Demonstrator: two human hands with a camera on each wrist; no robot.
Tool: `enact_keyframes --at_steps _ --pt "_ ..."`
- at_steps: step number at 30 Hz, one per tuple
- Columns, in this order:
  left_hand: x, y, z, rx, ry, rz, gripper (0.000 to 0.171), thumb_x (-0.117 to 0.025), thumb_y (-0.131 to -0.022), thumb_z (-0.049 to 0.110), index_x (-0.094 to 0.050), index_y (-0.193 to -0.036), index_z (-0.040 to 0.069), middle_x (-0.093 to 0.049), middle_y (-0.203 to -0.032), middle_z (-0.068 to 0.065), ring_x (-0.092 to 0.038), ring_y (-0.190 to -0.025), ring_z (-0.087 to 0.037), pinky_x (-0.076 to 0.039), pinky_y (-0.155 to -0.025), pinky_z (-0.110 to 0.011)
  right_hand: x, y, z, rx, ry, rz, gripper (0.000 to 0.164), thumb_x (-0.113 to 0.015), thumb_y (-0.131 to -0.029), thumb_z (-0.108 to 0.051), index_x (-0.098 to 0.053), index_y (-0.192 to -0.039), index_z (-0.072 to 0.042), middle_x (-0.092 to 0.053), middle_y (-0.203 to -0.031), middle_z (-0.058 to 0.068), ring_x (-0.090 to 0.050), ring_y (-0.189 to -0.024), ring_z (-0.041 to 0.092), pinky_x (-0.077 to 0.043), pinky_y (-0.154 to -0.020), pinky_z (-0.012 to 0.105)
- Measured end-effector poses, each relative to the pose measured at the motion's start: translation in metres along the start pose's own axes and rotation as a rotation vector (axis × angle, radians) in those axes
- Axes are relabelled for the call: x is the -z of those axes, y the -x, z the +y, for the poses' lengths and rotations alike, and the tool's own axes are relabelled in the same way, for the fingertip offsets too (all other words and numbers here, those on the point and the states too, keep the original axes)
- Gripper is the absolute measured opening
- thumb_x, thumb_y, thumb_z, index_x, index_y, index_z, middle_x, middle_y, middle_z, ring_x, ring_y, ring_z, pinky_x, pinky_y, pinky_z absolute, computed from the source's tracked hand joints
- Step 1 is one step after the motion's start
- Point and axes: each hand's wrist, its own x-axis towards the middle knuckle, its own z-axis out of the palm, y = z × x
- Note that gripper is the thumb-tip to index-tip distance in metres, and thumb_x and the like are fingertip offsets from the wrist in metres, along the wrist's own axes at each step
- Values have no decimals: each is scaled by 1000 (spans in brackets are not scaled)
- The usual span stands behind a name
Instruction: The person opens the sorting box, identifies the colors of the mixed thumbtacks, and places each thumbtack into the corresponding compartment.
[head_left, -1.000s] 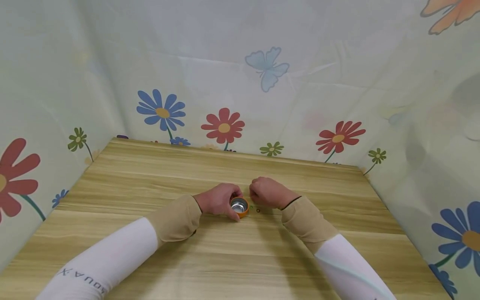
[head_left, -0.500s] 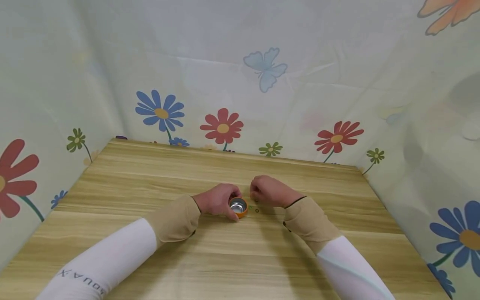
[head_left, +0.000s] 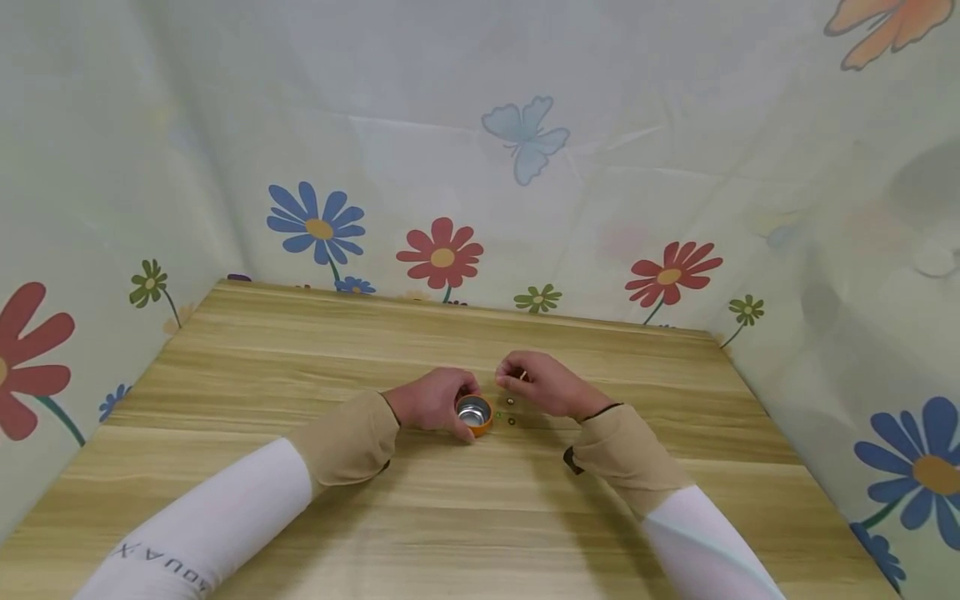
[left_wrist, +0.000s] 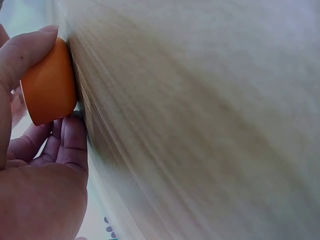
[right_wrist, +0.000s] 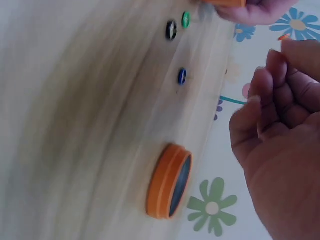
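Note:
My left hand [head_left: 435,402] holds a small round orange cup [left_wrist: 50,85] with a shiny metal inside, thumb on the near side and fingers on the far side. The cup stands upright on the wooden table. Just right of it, my right hand [head_left: 543,385] is raised a little over the tabletop. Between its thumb and index fingertip it pinches a tiny orange ring [right_wrist: 284,37], mostly covered by the fingertips. Below the hand lie a green ring [right_wrist: 186,19], a black ring [right_wrist: 171,30] and a blue ring [right_wrist: 182,76].
An orange lid [right_wrist: 170,182] with a dark inside lies on the table in the right wrist view; the right hand hides it in the head view. The wooden table [head_left: 337,517] ends at a flower-print curtain [head_left: 585,225] at the back and sides.
My right hand has lifted off the tabletop and shifted slightly, with the orange ring pinched in its fingertips. A ring it covered before now shows. The left hand keeps its hold on the cup.

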Motion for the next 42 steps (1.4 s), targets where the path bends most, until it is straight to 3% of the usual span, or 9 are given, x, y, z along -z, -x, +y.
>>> enact_keyframes --at_steps 5,8,14,17,22,30,42 --pt "1 2 1 14 2 -16 47 -87 -64 23 -56 -96 8 -59 -87 1 -56 -77 -12 -45 -69 -24 -5 5 -2 -10 -263 -4 22 -52 -99 -22 -59 -98 -1 -56 -84 15 -51 -73 23 -45 -67 40" --pt "1 2 1 5 4 -10 48 -88 -64 23 -56 -96 7 -58 -87 1 -56 -78 -13 -45 -70 -23 -9 8 -4 -26 -491 2 25 -51 -99 -22 -56 -99 3 -50 -81 15 -47 -73 31 -43 -69 47" --pt "1 1 1 -6 7 -5 49 -88 -63 24 -56 -96 6 -58 -87 0 -56 -78 -13 -45 -69 -23 -23 15 -12 21 -1088 -38 15 -36 -103 -3 -48 -98 4 -44 -87 12 -38 -73 26 -35 -69 39" --pt "1 1 2 13 1 -12 50 -88 -63 25 -56 -96 6 -58 -87 0 -55 -78 -13 -45 -70 -23 -28 17 -16 70 -1241 -79 21 -28 -103 1 -48 -97 2 -42 -87 12 -35 -74 25 -30 -67 37" --pt "1 1 3 39 -1 -17 51 -88 -63 25 -56 -97 6 -58 -88 1 -55 -80 -13 -45 -71 -23 -33 19 -22 119 -1372 -129 25 -25 -105 -4 -45 -89 0 -34 -82 9 -32 -75 22 -28 -67 33" --pt "1 1 4 13 14 -16 54 -88 -63 25 -56 -100 4 -59 -91 -5 -56 -82 -19 -44 -71 -25 -38 22 -31 238 -1544 -253 25 -23 -105 -9 -40 -86 -5 -28 -85 5 -29 -77 20 -27 -67 31" --pt "1 2 5 11 -31 7 47 -88 -63 27 -56 -93 10 -59 -82 0 -52 -71 -9 -44 -64 -23 -44 23 -56 382 -1560 -323 17 -35 -104 -17 -39 -89 -9 -27 -84 3 -31 -77 17 -26 -68 30"
